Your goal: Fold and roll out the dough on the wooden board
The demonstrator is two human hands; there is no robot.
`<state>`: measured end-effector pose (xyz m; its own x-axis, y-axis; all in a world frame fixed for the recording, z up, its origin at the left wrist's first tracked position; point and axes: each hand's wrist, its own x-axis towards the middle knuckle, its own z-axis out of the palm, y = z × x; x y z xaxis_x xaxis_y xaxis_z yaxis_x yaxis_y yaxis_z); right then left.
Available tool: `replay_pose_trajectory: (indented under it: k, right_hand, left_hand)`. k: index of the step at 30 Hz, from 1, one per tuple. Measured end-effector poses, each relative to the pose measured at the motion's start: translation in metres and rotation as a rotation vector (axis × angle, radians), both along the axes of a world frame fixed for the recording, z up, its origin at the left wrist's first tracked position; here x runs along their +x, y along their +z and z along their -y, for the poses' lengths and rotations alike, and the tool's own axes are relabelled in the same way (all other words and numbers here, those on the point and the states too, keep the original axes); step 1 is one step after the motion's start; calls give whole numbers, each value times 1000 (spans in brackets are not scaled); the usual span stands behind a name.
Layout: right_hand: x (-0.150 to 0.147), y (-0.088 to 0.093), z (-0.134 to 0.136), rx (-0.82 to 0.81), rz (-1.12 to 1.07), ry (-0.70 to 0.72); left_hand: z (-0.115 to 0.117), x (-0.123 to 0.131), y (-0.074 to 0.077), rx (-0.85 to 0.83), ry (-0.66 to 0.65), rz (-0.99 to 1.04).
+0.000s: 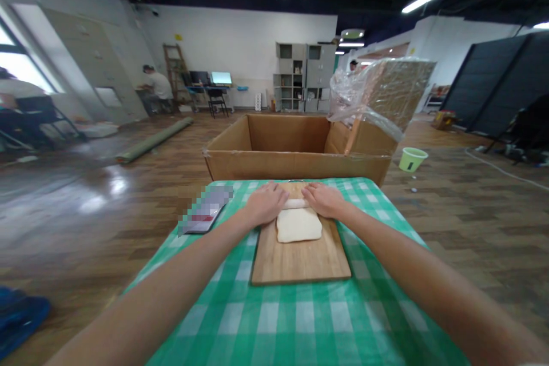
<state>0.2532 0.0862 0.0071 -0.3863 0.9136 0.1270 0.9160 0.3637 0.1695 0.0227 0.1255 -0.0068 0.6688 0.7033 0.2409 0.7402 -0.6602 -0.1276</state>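
Observation:
A sheet of pale dough point(299, 226) lies flat on a wooden cutting board point(300, 266), its near edge toward me. Across the far part of the dough runs a pale rolling pin point(296, 203); only its middle shows between my hands. My left hand point(266, 202) is closed over the pin's left end, with the fingers curled down. On the right end rests my right hand point(324, 199), closed over it in the same way. Both ends of the pin are hidden under my hands.
Beneath the board a green-and-white checked cloth point(266, 326) covers the table. A phone-like flat object point(210, 211), partly pixelated, lies left of the board. Beyond the table stands a large open cardboard box point(295, 164), with a green bucket point(412, 159) on the floor to its right.

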Motion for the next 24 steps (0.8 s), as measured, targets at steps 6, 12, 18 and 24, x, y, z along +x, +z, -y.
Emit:
replay_pose_trajectory:
  k: [6,12,18,24]
  right_hand:
    - [-2,4,17,29,-64,-158]
    - [-5,7,29,34,-91,-238]
    - [-4,3,34,-25,-71,-215]
    - [-4,1,26,-40,-53,-182]
  left_hand:
    - [20,-6,6,9,112,-18]
    - [24,-9,10,-5,138,22]
    - [24,-9,-1,-9,119,24]
    - [9,-8,-6,-3,82,-26]
